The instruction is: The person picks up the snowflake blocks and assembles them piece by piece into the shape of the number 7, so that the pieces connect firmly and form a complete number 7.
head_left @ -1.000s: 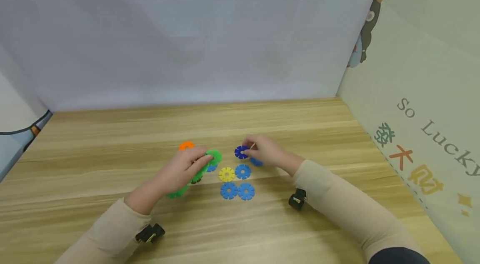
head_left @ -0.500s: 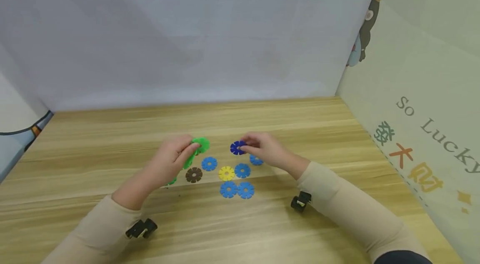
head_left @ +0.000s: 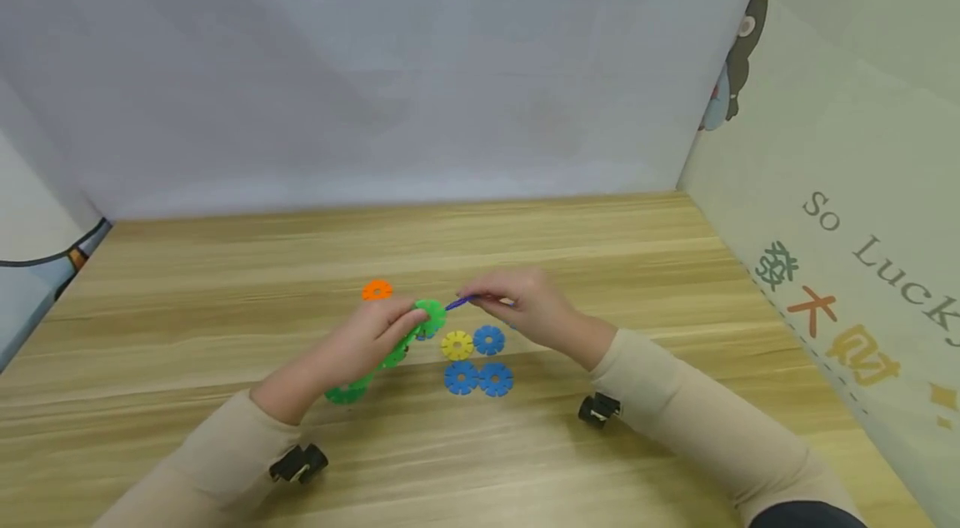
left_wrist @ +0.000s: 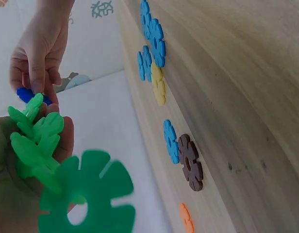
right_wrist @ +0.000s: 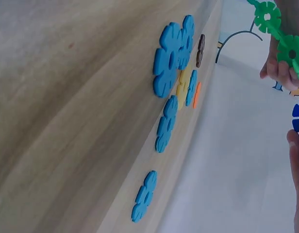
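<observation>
Left hand (head_left: 375, 336) grips a chain of green snowflake discs (head_left: 390, 349), fingers curled round its far end, held above the tabletop (head_left: 225, 278); the chain's near end hangs low toward the wood. Right hand (head_left: 525, 307) pinches a dark blue disc (head_left: 459, 303) edge-on, its tip at the top green disc, just touching or nearly so. Flat on the tabletop between the hands: yellow disc (head_left: 457, 344), three light blue discs (head_left: 480, 366) beside it. Orange disc (head_left: 377, 290) lies farther left. Brown disc (left_wrist: 191, 162) shows in the left wrist view.
</observation>
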Available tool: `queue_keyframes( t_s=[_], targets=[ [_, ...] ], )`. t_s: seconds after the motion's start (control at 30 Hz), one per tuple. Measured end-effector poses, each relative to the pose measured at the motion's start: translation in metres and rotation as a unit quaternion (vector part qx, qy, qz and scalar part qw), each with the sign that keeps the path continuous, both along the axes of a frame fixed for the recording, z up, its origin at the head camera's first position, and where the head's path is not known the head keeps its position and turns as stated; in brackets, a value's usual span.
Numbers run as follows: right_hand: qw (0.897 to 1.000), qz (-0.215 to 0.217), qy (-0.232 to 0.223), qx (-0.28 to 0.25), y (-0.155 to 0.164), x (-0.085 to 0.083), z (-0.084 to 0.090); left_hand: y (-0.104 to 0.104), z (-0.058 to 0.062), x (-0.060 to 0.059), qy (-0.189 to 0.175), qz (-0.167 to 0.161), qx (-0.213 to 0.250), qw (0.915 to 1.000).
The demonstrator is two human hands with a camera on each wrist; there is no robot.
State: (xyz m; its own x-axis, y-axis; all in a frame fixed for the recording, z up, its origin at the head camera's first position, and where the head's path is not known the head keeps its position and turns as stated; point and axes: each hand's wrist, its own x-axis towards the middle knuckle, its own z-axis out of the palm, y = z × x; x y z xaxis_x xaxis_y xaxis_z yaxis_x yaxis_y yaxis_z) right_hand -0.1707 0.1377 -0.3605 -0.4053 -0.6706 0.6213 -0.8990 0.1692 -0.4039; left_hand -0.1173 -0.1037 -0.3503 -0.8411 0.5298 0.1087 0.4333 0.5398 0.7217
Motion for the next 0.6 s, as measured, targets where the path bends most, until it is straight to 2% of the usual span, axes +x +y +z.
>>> queue_keyframes(
  t_s=[0.1,0.2,0.3,0.47,0.6],
  targets=[
    [0.998,0.008,0.059,-0.009,-0.0027,-0.0009,0.0001,-0.0001,0.0007,-0.0011,0.008,0.001,-0.016,0.9998],
    [0.995,-0.003,0.104,-0.001,-0.0028,-0.0003,-0.0011,-0.0001,0.002,-0.0021,0.019,-0.003,-0.041,0.999],
    [0.991,-0.009,0.13,0.012,-0.0035,0.0009,-0.0027,-0.0002,0.0027,-0.0032,0.039,-0.014,-0.068,0.9969],
    [0.988,0.003,0.156,0.015,-0.0069,0.0044,-0.0023,0.0,0.0015,-0.0048,0.092,-0.025,-0.106,0.9898],
    [0.984,0.002,0.177,0.008,-0.0091,0.0057,-0.0032,-0.0009,0.0002,-0.0066,0.132,-0.027,-0.111,0.9847]
  ],
)
